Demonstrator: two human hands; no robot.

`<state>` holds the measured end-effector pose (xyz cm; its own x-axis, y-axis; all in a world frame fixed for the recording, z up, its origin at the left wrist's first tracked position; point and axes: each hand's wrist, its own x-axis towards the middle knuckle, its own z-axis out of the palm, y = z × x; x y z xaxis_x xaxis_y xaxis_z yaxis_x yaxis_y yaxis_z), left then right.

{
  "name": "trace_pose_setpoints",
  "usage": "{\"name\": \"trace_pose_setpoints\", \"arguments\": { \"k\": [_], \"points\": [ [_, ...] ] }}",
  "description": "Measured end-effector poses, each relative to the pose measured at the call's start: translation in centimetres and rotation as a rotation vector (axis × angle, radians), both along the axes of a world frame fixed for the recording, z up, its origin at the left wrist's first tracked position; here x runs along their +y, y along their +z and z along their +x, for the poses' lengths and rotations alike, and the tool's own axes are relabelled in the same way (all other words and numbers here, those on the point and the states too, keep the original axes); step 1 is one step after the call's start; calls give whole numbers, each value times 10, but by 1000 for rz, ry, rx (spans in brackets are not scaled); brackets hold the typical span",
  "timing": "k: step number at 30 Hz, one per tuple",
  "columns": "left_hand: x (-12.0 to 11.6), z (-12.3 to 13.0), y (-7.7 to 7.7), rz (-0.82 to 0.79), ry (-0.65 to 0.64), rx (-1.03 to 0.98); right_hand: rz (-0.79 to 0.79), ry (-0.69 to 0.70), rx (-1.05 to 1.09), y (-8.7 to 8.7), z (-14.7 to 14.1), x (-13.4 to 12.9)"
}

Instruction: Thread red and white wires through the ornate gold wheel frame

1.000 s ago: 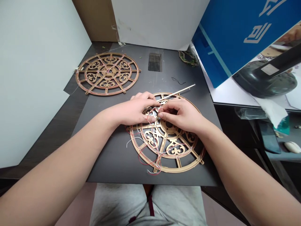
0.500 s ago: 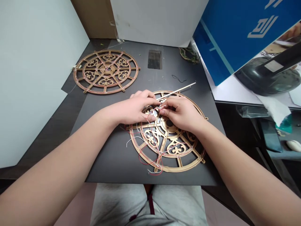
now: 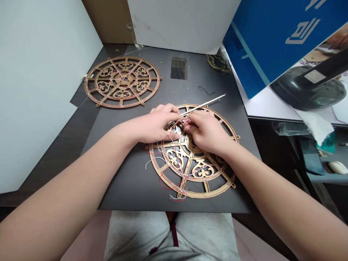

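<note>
Panel of pale board [image 3: 40,90] closes off the left side of the dark worktop [image 3: 130,192]. Against it lies a round gold fretwork wheel [image 3: 122,81], flat, laced with fine red wires along its spokes and rim. To its right and nearer the person, the left hand [image 3: 159,125] comes in over a second fretwork wheel [image 3: 187,192], which lies flat at the front of the worktop, just right of centre. The right hand [image 3: 208,132] meets it from the other side, the two close together above the wheel's hub, fingertips pinching loose red and white wires [image 3: 165,181] that trail down across the spokes and past the rim. A thin pale rod [image 3: 206,103] runs from between the hands, its long axis slanting up and right, its tip past the wheel's rim. Further right, a blue printed box [image 3: 272,43] leans above the worktop's far corner.
</note>
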<state>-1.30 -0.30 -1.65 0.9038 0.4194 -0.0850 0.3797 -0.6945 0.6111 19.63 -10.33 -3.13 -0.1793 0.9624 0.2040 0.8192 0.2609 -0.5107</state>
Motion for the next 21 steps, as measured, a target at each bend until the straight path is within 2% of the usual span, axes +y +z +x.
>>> {"name": "trace_pose_setpoints", "arguments": {
  "k": [8, 16, 21],
  "points": [
    [0, 0, -1, 8, 3, -10, -14, 1, -9, 3, 1, 0],
    [-4, 1, 4, -14, 44, -37, -18, 63, 235, 6, 8, 1],
    [-6, 8, -2, 3, 134, -124, -42, -59, 364, 7, 8, 0]
  ]
}}
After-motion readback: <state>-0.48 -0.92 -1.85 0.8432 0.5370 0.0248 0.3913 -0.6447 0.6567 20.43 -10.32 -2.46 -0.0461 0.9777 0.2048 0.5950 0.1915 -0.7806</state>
